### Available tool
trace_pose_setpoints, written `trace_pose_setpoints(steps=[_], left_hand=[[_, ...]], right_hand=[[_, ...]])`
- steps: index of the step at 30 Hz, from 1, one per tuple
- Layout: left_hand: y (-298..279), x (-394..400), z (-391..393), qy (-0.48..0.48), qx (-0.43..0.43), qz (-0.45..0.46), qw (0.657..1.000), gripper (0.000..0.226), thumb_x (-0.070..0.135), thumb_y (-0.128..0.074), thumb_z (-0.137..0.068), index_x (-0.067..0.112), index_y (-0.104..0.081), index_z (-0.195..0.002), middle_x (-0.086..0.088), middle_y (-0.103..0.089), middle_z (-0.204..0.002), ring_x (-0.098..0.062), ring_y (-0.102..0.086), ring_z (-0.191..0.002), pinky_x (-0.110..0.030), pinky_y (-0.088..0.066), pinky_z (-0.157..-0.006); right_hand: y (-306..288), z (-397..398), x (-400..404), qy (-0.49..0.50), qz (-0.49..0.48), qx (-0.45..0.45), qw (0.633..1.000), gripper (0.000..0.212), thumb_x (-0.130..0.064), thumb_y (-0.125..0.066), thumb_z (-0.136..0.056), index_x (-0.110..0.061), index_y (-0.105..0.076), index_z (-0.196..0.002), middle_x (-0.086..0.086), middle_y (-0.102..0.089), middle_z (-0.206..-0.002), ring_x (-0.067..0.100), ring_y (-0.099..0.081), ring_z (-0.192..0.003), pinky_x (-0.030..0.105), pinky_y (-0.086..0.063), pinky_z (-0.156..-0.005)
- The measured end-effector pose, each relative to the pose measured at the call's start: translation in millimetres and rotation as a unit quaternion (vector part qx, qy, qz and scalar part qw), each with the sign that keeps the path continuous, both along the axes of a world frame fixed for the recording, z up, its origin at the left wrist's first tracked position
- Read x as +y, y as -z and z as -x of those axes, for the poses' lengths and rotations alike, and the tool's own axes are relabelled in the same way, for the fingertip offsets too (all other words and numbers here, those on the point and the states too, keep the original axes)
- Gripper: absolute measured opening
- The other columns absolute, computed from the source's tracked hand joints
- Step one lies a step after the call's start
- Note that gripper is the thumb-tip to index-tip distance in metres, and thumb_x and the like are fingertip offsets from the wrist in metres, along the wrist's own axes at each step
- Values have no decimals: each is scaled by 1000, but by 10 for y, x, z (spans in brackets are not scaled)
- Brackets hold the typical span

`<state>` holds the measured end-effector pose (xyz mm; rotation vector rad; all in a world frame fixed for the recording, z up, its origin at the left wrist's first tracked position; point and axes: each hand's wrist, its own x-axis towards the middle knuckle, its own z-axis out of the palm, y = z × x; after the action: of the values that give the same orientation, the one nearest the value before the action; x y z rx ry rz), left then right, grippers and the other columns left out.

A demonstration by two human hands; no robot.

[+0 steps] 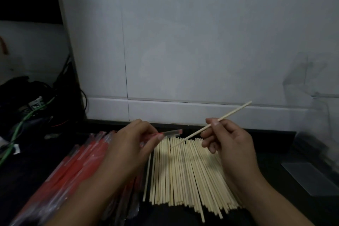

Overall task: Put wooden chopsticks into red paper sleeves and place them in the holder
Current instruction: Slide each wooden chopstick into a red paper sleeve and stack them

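- A chopstick [211,125] — light, stiff, thin — is pinched mid-length by the right hand [231,143].
- A sleeve [170,132] — flimsy, easily crushed — is pinched near its mouth by the left hand [132,143].

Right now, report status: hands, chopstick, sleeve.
Left hand pinches red sleeve. Right hand holds one chopstick, tip not yet in sleeve. Nothing between them.

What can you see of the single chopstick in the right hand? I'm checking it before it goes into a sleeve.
The single chopstick is a thin, pale, straight wooden stick. The right hand pinches it near its middle between thumb and fingers. It slants, its far end up and right against the white wall, its near tip down and left above the chopstick pile, toward the red sleeve that the left hand holds.
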<state>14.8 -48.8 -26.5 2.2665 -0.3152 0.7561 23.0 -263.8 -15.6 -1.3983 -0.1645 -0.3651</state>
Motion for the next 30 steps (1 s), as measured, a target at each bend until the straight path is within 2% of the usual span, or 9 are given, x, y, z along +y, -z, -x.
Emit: trace_pose_setpoints(steps=[3, 8, 14, 19, 25, 30], left_hand=[[16, -5, -20, 3, 14, 37, 999, 9, 30, -74, -83, 29, -69, -76, 13, -65, -75, -3, -63, -77, -33, -56, -68], [43, 0, -40, 6, 37, 36, 999, 7, 32, -71, -86, 31, -70, -79, 14, -67, -77, 0, -63, -78, -32, -56, -71], [57, 11, -33, 20, 47, 44, 998, 5, 32, -69, -87, 32, -71, -82, 16, -68, -79, -1, -64, -79, -37, -56, -73], [50, -6, -29, 29, 51, 61, 996, 8, 31, -70, -86, 35, -70, -79, 22, -68, -81, 0, -65, -79, -37, -57, -74], [47, -11, -19, 39, 54, 70, 995, 7, 31, -71, -86, 34, -71, -79, 19, -69, -81, -1, -66, -79, -40, -57, -75], [50, -15, -18, 46, 67, 62, 995, 5, 34, -70, -86, 36, -71, -81, 20, -70, -81, 0, -66, -81, -36, -57, -76]], right_hand=[[-4, -33, -21, 16, -30, 14, 999, 21, -14, -49, -100, -3, -66, -95, 11, -65, -70, 18, -58, -55, 22, -42, -46], [-37, -60, -81, 44, -96, 23, 994, 21, -15, -47, -102, -5, -63, -93, 9, -64, -66, 16, -56, -53, 23, -40, -46], [-68, -86, -158, 81, -155, 12, 985, 21, -17, -47, -102, -11, -63, -91, 4, -64, -65, 12, -57, -54, 22, -44, -51], [-59, -86, -130, 76, -146, 18, 986, 21, -16, -46, -102, -10, -62, -90, 4, -64, -64, 12, -57, -54, 23, -43, -52], [-36, -80, -53, 59, -129, 22, 990, 19, -14, -47, -101, -7, -62, -92, 7, -64, -64, 14, -57, -53, 21, -44, -48], [-20, -61, -37, 37, -113, 25, 993, 19, -15, -47, -101, -6, -63, -95, 7, -65, -66, 15, -59, -55, 23, -44, -49]])
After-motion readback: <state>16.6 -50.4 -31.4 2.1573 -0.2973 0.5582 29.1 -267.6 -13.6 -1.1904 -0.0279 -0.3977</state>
